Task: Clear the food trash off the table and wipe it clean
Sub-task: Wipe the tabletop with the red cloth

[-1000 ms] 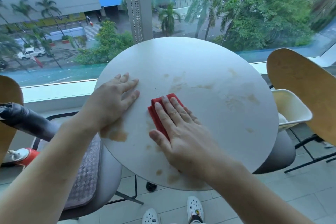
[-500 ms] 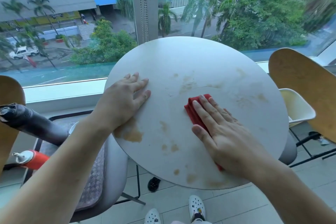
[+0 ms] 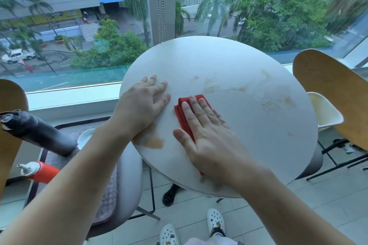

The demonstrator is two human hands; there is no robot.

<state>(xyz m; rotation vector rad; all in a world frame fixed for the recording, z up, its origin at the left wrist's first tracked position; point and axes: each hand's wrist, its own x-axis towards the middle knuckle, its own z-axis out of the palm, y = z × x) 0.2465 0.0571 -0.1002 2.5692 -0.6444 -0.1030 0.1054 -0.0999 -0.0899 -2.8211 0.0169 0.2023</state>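
The round white surface [image 3: 229, 61] stands against the window, and the person leans over it with both hands down flat. The right hand [image 3: 209, 137] lies palm-down on a folded red cloth [image 3: 186, 113], fingers straight and held close together, pressing the cloth to the top rather than gripping it. The cloth is a narrow folded strip; its long axis runs from the near edge of the surface, where a sliver of red peeks out by the wrist, away toward the window, following the line of the fingers. Most of it is hidden under the palm. It sits a little left of the middle of the surface.

The left hand [image 3: 143, 105] rests just left of the cloth, open and empty, fingers slightly spread, bracing on the surface's left rim. The two hands are close but not touching.

A brown spill [image 3: 153, 141] sits by the left wrist at the rim, left of the cloth and not under it. Fainter tan smears [image 3: 272, 103] streak the top on the cloth's right and beyond its far end.
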